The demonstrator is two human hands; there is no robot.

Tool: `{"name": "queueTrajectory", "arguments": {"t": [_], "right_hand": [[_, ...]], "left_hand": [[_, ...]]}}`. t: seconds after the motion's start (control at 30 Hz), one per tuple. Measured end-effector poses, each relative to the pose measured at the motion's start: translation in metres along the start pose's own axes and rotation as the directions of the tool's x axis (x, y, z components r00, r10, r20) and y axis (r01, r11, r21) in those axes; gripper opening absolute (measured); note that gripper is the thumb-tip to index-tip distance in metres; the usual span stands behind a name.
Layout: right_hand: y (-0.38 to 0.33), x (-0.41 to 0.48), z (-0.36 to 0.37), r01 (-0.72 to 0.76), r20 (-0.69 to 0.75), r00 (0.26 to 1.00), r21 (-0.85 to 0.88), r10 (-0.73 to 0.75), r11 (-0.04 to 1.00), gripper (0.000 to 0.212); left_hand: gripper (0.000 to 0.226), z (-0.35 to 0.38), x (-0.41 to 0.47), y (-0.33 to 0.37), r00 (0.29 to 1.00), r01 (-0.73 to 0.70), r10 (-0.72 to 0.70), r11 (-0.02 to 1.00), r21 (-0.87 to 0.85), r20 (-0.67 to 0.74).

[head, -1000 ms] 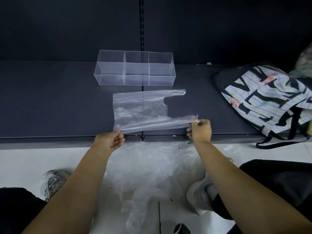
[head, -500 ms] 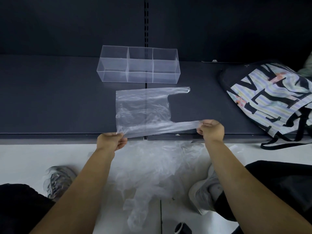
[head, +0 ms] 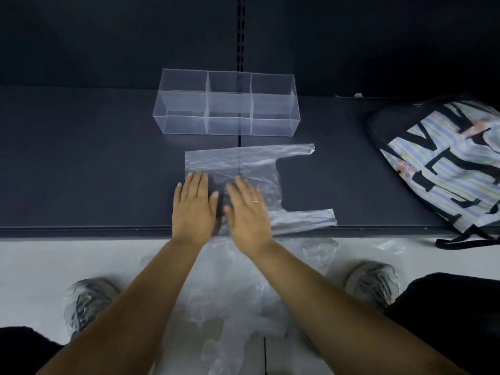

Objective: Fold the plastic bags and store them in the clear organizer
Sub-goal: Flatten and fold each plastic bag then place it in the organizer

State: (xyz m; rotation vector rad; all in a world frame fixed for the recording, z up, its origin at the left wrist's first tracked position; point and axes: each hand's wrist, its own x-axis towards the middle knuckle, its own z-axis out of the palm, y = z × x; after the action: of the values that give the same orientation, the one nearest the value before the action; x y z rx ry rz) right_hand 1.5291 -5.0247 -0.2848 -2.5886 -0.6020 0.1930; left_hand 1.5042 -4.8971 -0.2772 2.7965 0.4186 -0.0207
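My left hand (head: 193, 209) and right hand (head: 247, 212) lie flat, fingers spread, pressing the thin clear plastic bag (head: 243, 169) onto the dark shelf (head: 81, 169), its handles pointing right; the clear three-compartment organizer (head: 226, 104) stands just beyond it, more crumpled bags (head: 230, 299) on the floor near me

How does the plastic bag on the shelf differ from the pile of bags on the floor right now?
The plastic bag on the shelf lies spread flat, both handles pointing right; the pile of bags on the floor is crumpled and loose. The left hand and right hand press flat on the shelf bag, while nothing touches the pile. Both are clear, thin plastic, and neither is in the organizer yet.
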Motion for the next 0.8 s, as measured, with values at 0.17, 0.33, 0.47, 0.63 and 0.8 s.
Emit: {"name": "queueTrajectory", "arguments": {"t": [0.17, 0.33, 0.47, 0.63, 0.8], "right_hand": [[0.065, -0.003, -0.002, -0.139, 0.031, 0.987, -0.313, 0.156, 0.939, 0.066], [0.160, -0.024, -0.059, -0.521, -0.159, 0.853, -0.314, 0.497, 0.793, 0.068], [0.142, 0.005, -0.063, -0.529, -0.219, 0.848, -0.295, 0.483, 0.796, 0.066], [0.035, 0.072, -0.012, 0.088, 0.053, 0.995, -0.203, -0.079, 0.975, 0.058], [0.066, 0.093, -0.007, -0.057, 0.081, 0.993, -0.317, 0.087, 0.947, 0.069]], "left_hand": [[0.079, 0.028, -0.005, -0.023, 0.995, -0.066, 0.052, 0.982, 0.178, 0.082], [0.084, 0.025, -0.004, -0.023, 0.994, -0.067, 0.048, 0.978, 0.200, 0.097], [0.079, 0.019, 0.008, -0.015, 0.999, -0.023, 0.020, 0.996, 0.088, 0.034], [0.062, 0.016, 0.057, -0.004, 0.999, -0.047, 0.048, 0.998, 0.041, -0.024], [0.068, 0.029, 0.064, -0.020, 0.999, -0.044, 0.038, 0.985, 0.169, 0.037]]}}
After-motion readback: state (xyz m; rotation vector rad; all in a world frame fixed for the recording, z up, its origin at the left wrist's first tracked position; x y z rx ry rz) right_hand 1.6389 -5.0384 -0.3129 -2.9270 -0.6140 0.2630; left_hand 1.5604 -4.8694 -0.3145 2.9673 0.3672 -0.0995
